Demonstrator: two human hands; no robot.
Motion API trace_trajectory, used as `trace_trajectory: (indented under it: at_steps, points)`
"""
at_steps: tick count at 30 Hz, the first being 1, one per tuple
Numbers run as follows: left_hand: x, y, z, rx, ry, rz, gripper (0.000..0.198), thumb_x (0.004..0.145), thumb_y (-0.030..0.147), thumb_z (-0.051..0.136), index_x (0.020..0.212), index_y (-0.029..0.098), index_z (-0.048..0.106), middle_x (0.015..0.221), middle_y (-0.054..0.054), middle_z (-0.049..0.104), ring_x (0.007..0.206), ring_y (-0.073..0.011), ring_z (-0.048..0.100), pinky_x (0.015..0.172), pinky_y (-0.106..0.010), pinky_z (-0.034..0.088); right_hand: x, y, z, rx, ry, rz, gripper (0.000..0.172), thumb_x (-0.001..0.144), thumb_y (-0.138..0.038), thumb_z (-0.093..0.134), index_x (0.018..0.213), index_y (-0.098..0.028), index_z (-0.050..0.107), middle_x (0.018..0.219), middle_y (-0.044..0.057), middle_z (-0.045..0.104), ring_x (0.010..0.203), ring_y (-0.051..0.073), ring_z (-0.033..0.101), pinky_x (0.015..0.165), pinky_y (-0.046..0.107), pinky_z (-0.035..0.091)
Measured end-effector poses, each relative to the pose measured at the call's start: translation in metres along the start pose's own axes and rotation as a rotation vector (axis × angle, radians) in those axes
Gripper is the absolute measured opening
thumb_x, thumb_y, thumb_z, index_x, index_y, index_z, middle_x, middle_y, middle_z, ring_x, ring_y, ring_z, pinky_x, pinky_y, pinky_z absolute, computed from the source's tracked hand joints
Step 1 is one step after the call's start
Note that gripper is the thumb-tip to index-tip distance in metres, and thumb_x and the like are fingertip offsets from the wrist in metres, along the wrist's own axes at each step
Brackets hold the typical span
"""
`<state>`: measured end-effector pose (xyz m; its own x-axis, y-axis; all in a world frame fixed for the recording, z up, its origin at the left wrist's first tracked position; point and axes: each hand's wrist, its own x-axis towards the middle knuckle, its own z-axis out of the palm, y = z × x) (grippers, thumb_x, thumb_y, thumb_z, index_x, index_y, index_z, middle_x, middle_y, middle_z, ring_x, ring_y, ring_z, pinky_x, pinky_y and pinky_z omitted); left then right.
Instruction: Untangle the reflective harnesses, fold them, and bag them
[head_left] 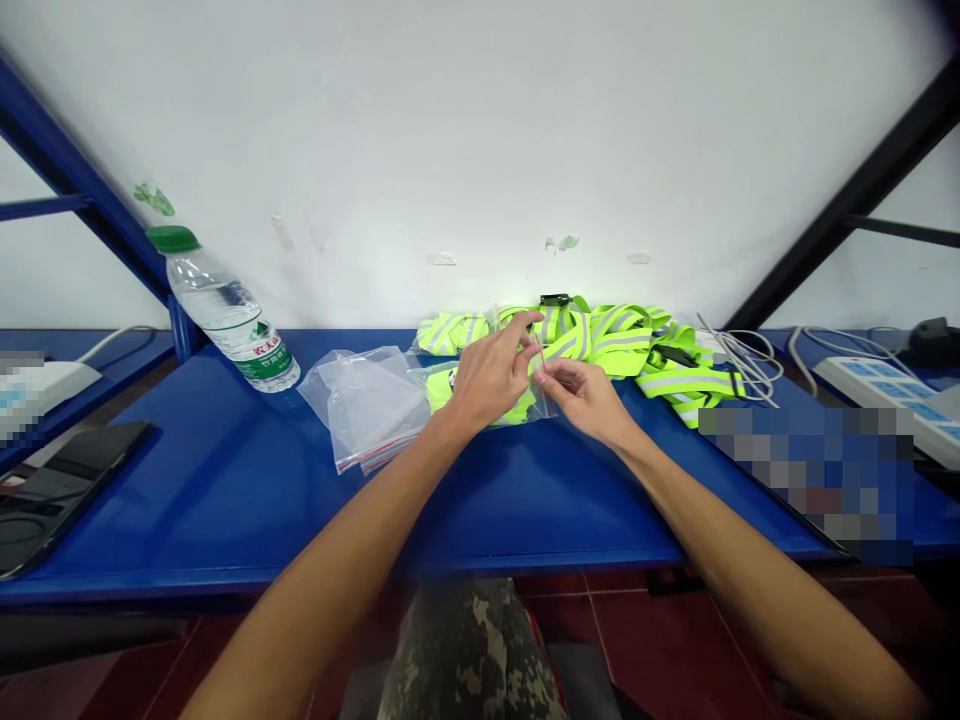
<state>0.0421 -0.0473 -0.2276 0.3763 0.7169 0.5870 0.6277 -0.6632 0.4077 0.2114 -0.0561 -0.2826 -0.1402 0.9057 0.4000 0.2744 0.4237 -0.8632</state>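
Observation:
Both hands are at a clear zip bag (541,402) with a folded neon-yellow reflective strap (441,388) inside it. My left hand (491,368) lies over the bag, thumb and fingers closed at its red-lined zip edge. Pinched on the same edge, just to the right, is my right hand (581,395). Behind the hands lies a heap of neon-yellow reflective straps (615,340) with grey stripes and black buckles. To the left, a few flat clear zip bags (375,400) overlap one another. My left hand hides much of the bagged strap.
A water bottle (232,320) with a green cap stands at the back left. At the far left rests a dark phone-like slab (67,490). A white power strip (892,390) and pale cables (750,360) are on the right. The blue table (525,510) meets a white wall.

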Motion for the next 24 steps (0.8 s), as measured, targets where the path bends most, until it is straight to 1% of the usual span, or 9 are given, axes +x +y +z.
trace_trajectory:
  at_steps: [2, 5, 7, 11, 15, 17, 19, 22, 24]
  points:
    - [0.000, -0.001, -0.002, 0.004, 0.019, -0.014, 0.036, 0.096, 0.024, 0.048, 0.131, 0.024, 0.047, 0.104, -0.002, 0.074, 0.096, -0.0197, 0.069, 0.082, -0.030, 0.048, -0.001, -0.001, 0.002, -0.026, 0.008, 0.021, 0.037, 0.082, -0.054, 0.067, 0.081, -0.017, 0.063, 0.067, 0.001, 0.060, 0.057, 0.012, 0.049, 0.053, 0.026, 0.038]
    - [0.000, -0.003, 0.000, 0.023, 0.050, -0.013, 0.033, 0.098, 0.027, 0.046, 0.130, 0.023, 0.047, 0.107, -0.002, 0.073, 0.097, -0.0191, 0.069, 0.081, -0.028, 0.048, 0.000, -0.002, 0.004, -0.037, 0.074, 0.032, 0.039, 0.081, -0.056, 0.067, 0.076, -0.017, 0.060, 0.061, -0.001, 0.054, 0.052, 0.010, 0.043, 0.049, 0.025, 0.033]
    - [-0.001, -0.005, 0.004, 0.048, 0.076, 0.006, 0.032, 0.099, 0.027, 0.045, 0.130, 0.023, 0.048, 0.108, -0.003, 0.073, 0.101, -0.0191, 0.069, 0.082, -0.027, 0.048, 0.000, -0.003, 0.004, -0.001, 0.068, 0.033, 0.041, 0.082, -0.058, 0.065, 0.078, -0.017, 0.061, 0.062, -0.001, 0.055, 0.053, 0.011, 0.045, 0.050, 0.025, 0.035]
    - [-0.001, -0.011, 0.009, 0.098, 0.163, 0.018, 0.033, 0.102, 0.032, 0.041, 0.133, 0.022, 0.047, 0.109, -0.004, 0.073, 0.099, -0.0189, 0.068, 0.083, -0.027, 0.047, 0.000, -0.003, 0.001, -0.018, -0.020, 0.057, 0.041, 0.078, -0.057, 0.069, 0.080, -0.016, 0.064, 0.068, 0.001, 0.061, 0.060, 0.013, 0.052, 0.056, 0.026, 0.042]
    - [0.001, -0.012, 0.002, 0.231, 0.190, -0.006, 0.048, 0.102, 0.046, 0.034, 0.141, 0.018, 0.042, 0.107, -0.009, 0.072, 0.096, -0.0213, 0.067, 0.084, -0.030, 0.046, 0.001, -0.002, -0.002, -0.007, 0.046, 0.079, 0.040, 0.077, -0.056, 0.069, 0.076, -0.017, 0.061, 0.061, 0.000, 0.058, 0.054, 0.013, 0.052, 0.051, 0.026, 0.041]
    - [0.002, -0.013, -0.004, 0.339, 0.172, -0.037, 0.061, 0.100, 0.057, 0.032, 0.144, 0.015, 0.040, 0.105, -0.012, 0.072, 0.098, -0.0248, 0.066, 0.087, -0.034, 0.044, 0.003, -0.002, -0.005, 0.044, 0.094, 0.061, 0.042, 0.077, -0.058, 0.068, 0.075, -0.017, 0.060, 0.060, 0.000, 0.057, 0.051, 0.013, 0.052, 0.051, 0.027, 0.043]
    - [0.001, -0.018, -0.007, 0.397, 0.105, -0.085, 0.067, 0.098, 0.063, 0.027, 0.141, 0.013, 0.043, 0.101, -0.013, 0.072, 0.098, -0.0277, 0.066, 0.085, -0.036, 0.043, 0.005, -0.001, -0.007, 0.089, 0.129, 0.045, 0.044, 0.075, -0.061, 0.068, 0.074, -0.018, 0.059, 0.061, 0.000, 0.058, 0.053, 0.013, 0.053, 0.054, 0.028, 0.047]
    - [-0.002, -0.026, -0.006, 0.376, -0.044, -0.175, 0.067, 0.100, 0.061, 0.012, 0.121, 0.015, 0.057, 0.092, -0.012, 0.072, 0.088, -0.0276, 0.067, 0.074, -0.034, 0.042, 0.006, -0.003, -0.006, 0.063, 0.171, 0.033, 0.047, 0.075, -0.063, 0.068, 0.081, -0.017, 0.062, 0.074, 0.004, 0.064, 0.067, 0.016, 0.060, 0.062, 0.030, 0.052]
    - [-0.004, -0.029, -0.002, 0.369, -0.077, -0.208, 0.069, 0.100, 0.059, 0.007, 0.108, 0.017, 0.061, 0.089, -0.011, 0.072, 0.084, -0.0271, 0.068, 0.068, -0.033, 0.040, 0.005, -0.006, -0.003, -0.013, 0.166, 0.021, 0.048, 0.077, -0.061, 0.067, 0.095, -0.016, 0.065, 0.088, 0.007, 0.068, 0.079, 0.019, 0.063, 0.070, 0.031, 0.054]
